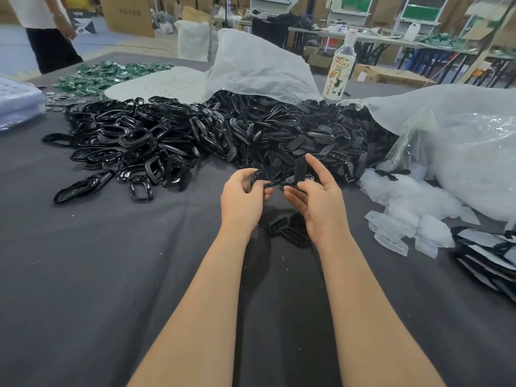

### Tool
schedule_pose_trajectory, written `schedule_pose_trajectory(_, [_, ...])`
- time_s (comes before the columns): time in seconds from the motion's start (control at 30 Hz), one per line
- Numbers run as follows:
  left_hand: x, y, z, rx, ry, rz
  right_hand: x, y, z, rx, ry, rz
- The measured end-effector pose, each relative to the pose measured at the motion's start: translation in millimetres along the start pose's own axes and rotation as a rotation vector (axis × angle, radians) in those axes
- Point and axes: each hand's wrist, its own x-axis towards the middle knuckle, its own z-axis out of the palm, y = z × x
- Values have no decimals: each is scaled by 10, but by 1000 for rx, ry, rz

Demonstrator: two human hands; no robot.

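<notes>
A person works at a table [97, 261] covered in dark grey cloth, seen from above along both bare forearms. The hands meet over the middle of the table, just in front of a broad heap of parts. The left hand [243, 195] curls its fingers and thumb round one end of a black plastic frame [268, 174], a glossy open loop held roughly level. The right hand [318, 196] pinches a flat black insert [300, 170] on edge at the frame's other end, with the index finger raised. Whether the two parts already touch cannot be told.

Both parts look light, stiff and smooth, probably thin moulded plastic. The frame seems best held by its rim at one end, which leaves the opening free. The insert is best taken by its long edges, since its smooth faces could slip and a hard squeeze might bend or snap it.

Behind the hands, a pile of frames [156, 129] lies to the left and a pile of inserts [321, 135] to the right, spilling from a white sack [259, 62]. A few loose black parts [287, 227] lie on the cloth under the right wrist. To the right are a large clear bag [460, 141] and small clear pouches [405, 208]. A bottle [339, 71] stands behind the piles, and green circuit boards [106, 75] lie at the far left. Another person [47, 32] stands beyond the table's far corner.
</notes>
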Motion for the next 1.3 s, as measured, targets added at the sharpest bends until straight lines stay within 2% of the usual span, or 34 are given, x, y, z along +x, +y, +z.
schedule_pose_trajectory(0.3, [-57, 41, -23, 14, -33, 6, -30, -20, 1, 17, -70, 83])
schedule_pose_trajectory(0.6, [-77, 63, -19, 18, -42, 3, -4, 36, -12, -101, -40, -116])
schedule_pose_trajectory(0.9, [-55, 40, -10, 42, -47, 9, -24, 28, -5, -87, -36, -124])
schedule_pose_trajectory(1.1, [-38, 42, -4, 31, -73, -12, -35, 66, -7, -278, 11, -207])
schedule_pose_trajectory(1.3, [-75, 60, -3, 156, -143, 56, -49, 103, 8, -500, -8, -339])
